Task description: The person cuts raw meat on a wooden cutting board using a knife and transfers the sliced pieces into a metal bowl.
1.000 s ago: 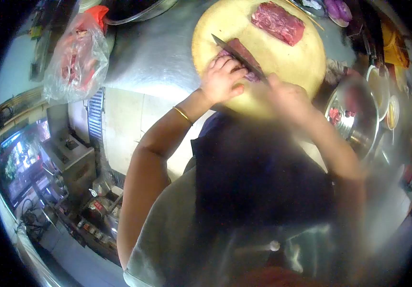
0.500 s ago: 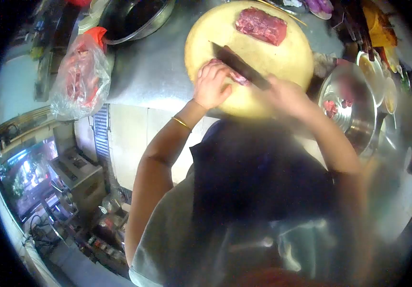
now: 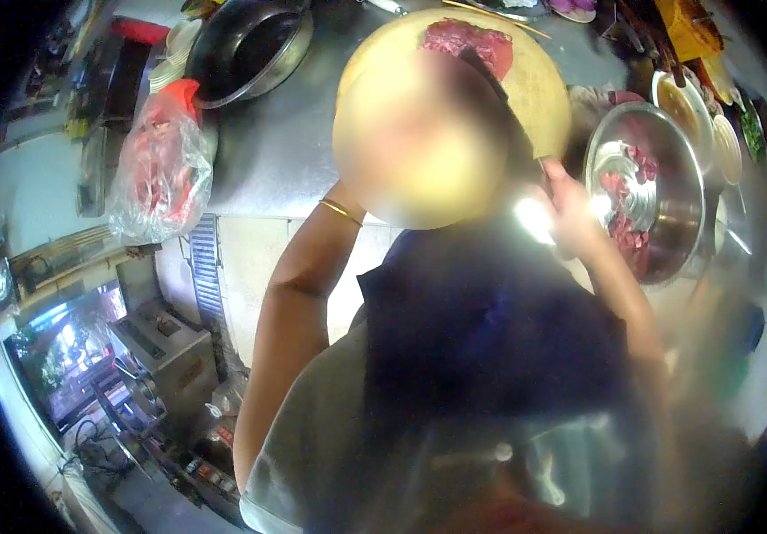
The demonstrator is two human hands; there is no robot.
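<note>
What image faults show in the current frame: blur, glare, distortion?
Head view: strong wide-angle curvature, with black corners; head view: a heavy round blur over part of the cutting board, so the left hand's fingers cannot be made out; head view: white glare beside the right hand, and bright reflections in the metal bowl.

Pale yellow, that's my board (image 3: 545, 116), and what a red on the meat (image 3: 472, 40), streaked with paler pink! My knife (image 3: 515, 111) answers in dark grey. There's gold now, gleaming from my bangle (image 3: 340, 212), against the deep navy, nearly black, of my apron (image 3: 490, 329) and the plain grey of my shirt (image 3: 312, 436). Over to the silver bowl (image 3: 681, 169), shining white in places, its meat pieces (image 3: 641, 165) dark red! Green leaves (image 3: 751, 129) chime in. Across the way, red shows through a clear bag (image 3: 165, 165), and here's a grille (image 3: 207, 271) in blue and white stripes!
</note>
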